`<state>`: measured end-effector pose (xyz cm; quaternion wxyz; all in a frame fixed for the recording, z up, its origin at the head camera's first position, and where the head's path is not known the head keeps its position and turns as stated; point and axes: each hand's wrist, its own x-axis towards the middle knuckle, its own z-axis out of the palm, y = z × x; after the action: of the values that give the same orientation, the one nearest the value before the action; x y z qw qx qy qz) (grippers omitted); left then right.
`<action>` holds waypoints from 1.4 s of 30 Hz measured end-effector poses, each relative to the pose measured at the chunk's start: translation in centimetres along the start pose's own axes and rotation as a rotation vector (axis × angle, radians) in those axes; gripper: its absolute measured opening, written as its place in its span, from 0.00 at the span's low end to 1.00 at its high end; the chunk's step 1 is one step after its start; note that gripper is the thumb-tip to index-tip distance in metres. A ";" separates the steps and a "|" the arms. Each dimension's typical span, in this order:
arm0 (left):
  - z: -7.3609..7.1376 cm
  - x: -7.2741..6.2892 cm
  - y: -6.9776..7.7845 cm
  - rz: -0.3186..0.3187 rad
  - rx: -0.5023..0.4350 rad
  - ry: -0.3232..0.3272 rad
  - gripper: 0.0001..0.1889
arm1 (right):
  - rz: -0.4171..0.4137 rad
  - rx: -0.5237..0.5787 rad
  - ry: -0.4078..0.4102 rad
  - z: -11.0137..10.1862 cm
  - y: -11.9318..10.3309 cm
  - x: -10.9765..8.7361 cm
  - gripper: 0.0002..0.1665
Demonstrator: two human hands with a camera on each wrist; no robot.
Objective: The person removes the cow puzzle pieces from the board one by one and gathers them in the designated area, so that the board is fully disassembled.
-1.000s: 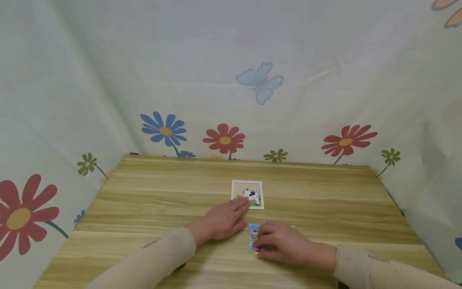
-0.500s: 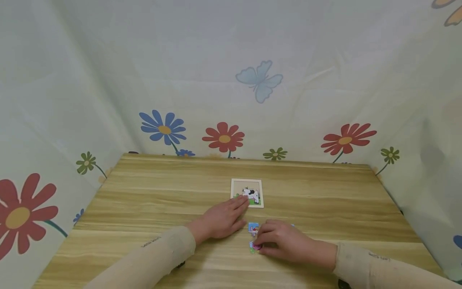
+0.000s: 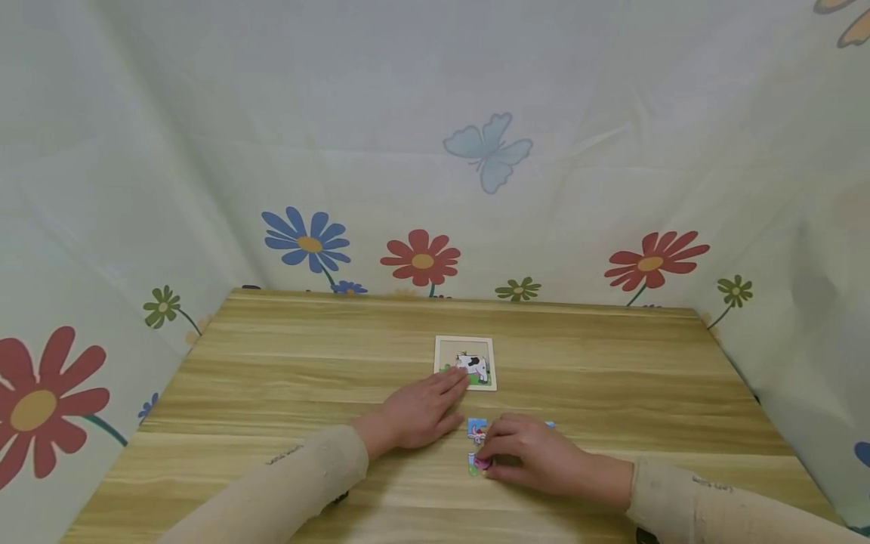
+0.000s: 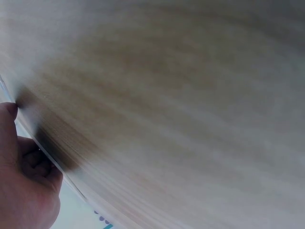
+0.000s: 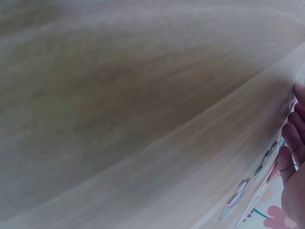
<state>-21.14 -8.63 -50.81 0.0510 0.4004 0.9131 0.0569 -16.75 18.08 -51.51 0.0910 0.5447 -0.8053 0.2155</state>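
A square framed board with a cow picture lies mid-table. My left hand rests on its lower left corner, fingers extended, covering part of the picture. Closer to me, my right hand has its thumb and fingertips bent together at a small puzzle piece with pink, blue and green on it, and pinches its right side. Just beyond lies a blue puzzle piece printed with an animal's head. More of the puzzle is hidden behind the right hand; a blue piece corner peeks out. In the right wrist view, several pieces show edge-on.
The wood-grain table extends to both sides and to the back. Behind it and at the sides hangs a pale cloth printed with flowers and a butterfly.
The right hand's fingertips have shifted slightly at the pink part of the puzzle piece, covering its lower right more. The left hand has stayed on the board.
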 end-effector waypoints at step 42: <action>0.5 0.0 -0.4 0.028 0.007 0.041 0.35 | 0.376 0.184 0.034 -5.1 5.0 4.9 0.13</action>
<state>-21.37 -8.82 -51.37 0.0302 0.4121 0.9085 0.0624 -23.73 17.85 -46.32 0.0127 0.3870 -0.8681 0.3106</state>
